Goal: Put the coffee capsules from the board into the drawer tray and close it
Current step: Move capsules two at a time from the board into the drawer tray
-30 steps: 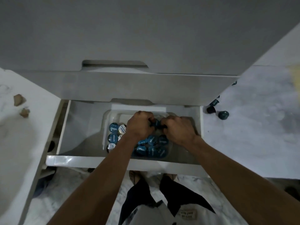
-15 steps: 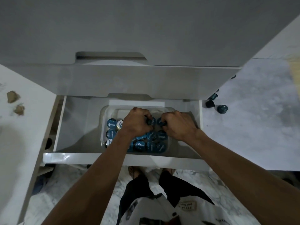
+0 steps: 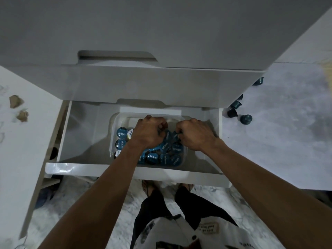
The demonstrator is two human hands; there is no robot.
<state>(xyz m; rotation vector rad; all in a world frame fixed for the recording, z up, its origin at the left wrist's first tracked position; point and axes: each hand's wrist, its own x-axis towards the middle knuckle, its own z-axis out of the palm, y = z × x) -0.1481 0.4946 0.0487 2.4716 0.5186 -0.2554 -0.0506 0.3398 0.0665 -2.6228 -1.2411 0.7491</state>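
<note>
Inside the open drawer point(image 3: 59, 133), clear tray point(image 3: 115, 121) of blue coffee capsules point(image 3: 152, 157), left hand point(image 3: 149, 133) and right hand point(image 3: 195, 135) curled closed among them, fingertips hidden, grip unclear, more capsules point(image 3: 246, 119) on the desk point(image 3: 278, 141) partly cut off.

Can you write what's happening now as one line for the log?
left hand: fist in tray | right hand: fist in tray | drawer: open | capsules on counter: remaining

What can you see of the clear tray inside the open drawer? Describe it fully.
The clear tray looks like transparent plastic, rectangular with rounded corners. It sits flat in the white drawer, right of centre. Teal-lidded coffee capsules fill most of it, labels up. The left hand and right hand reach into it, covering its middle.
</note>
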